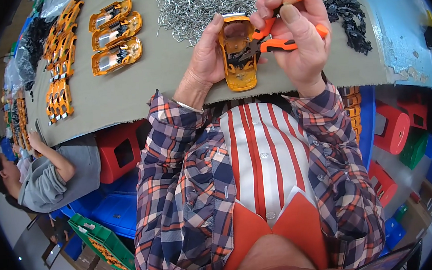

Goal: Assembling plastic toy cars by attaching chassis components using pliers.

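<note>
We've got the L hand (210, 59) clamped on the orange toy car shell (242, 79), which sits hollow side up near the worktop's (156, 79) front edge, approx. 12 o'clock from our chest; R hand (308, 46) is wrapped round the orange-handled pliers (276, 44), handles spread, nose inside the shell from 3 o'clock. Can't tell if the pliers' tips are biting anything. Main risk: if the nose slips or we lever too hard, thin plastic could crack or get scratched, esp. as the L hand alone seems to steady it. L fingers are v. near the tips, so a skid could nip skin. The pile of bent metal wires (206, 9) at 12 o'clock is close; a bump w/ the knuckles could scatter bits or snag them. Black plastic parts (351, 17) lie approx. 2 o'clock, three more orange shells (116, 56) approx. 10; a wide elbow swing could knock either. If grip loosens, our shell could drop off the edge toward 6 o'clock.
</note>
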Tool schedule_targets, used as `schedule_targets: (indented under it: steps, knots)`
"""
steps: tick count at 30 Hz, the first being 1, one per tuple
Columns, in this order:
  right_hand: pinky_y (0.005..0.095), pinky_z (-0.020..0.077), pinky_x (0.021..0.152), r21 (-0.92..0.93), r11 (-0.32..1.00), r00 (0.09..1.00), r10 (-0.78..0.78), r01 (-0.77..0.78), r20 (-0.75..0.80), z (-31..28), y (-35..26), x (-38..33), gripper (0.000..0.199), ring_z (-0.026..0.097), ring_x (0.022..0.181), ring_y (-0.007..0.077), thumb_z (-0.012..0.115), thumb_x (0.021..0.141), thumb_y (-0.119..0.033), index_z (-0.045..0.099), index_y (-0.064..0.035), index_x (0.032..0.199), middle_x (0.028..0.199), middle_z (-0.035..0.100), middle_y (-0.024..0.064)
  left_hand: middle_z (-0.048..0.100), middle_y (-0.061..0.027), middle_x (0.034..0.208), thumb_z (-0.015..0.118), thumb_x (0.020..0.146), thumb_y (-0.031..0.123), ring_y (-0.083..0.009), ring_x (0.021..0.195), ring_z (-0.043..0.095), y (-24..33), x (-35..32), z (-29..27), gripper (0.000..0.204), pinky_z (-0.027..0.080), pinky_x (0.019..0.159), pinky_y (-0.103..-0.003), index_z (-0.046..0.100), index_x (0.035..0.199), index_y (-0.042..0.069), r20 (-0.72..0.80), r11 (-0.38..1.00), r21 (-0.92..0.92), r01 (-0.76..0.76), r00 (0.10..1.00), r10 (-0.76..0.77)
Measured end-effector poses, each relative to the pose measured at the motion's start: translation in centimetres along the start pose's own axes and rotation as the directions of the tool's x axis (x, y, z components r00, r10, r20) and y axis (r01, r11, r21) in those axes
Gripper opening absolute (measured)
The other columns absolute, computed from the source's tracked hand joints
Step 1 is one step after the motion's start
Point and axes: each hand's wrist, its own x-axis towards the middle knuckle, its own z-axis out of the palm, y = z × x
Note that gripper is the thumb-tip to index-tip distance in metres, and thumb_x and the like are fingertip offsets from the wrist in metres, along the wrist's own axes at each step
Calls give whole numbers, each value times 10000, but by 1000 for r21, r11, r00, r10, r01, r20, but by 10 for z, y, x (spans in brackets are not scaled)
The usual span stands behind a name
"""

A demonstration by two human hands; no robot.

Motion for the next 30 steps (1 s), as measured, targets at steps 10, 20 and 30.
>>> schedule_targets:
  steps: [10, 20, 30]
  knots:
    - [377, 390, 752, -572, 646, 820, 155, -506, -550, 93, -42, -17, 374, 414, 855, 203, 483, 882, -131, 364, -53, 1228, 966, 426, 96, 604, -135, 1021, 345, 895, 559, -228, 880, 609, -1, 4, -7, 617, 518, 753, -369, 538, 1101, 10, -15, 999, 39, -35, 999, 35]
    - [406, 383, 781, -612, 565, 809, 190, -554, -557, 116, -48, 1, 545, 424, 884, 207, 591, 825, -236, 343, -59, 1277, 983, 425, 86, 614, -149, 914, 510, 845, 518, -238, 813, 619, -12, 0, -14, 534, 510, 742, -367, 540, 1035, 19, -62, 997, 66, -31, 997, 36]
    - [304, 393, 787, -830, 33, 830, 76, -556, -553, 67, -116, 19, 482, 444, 867, 173, 502, 822, -63, 364, 30, 1274, 1017, 463, 96, 595, -106, 971, 513, 887, 407, -227, 921, 574, 106, -8, -19, 405, 481, 824, -382, 518, 1060, 41, -384, 899, 67, -432, 821, 423]
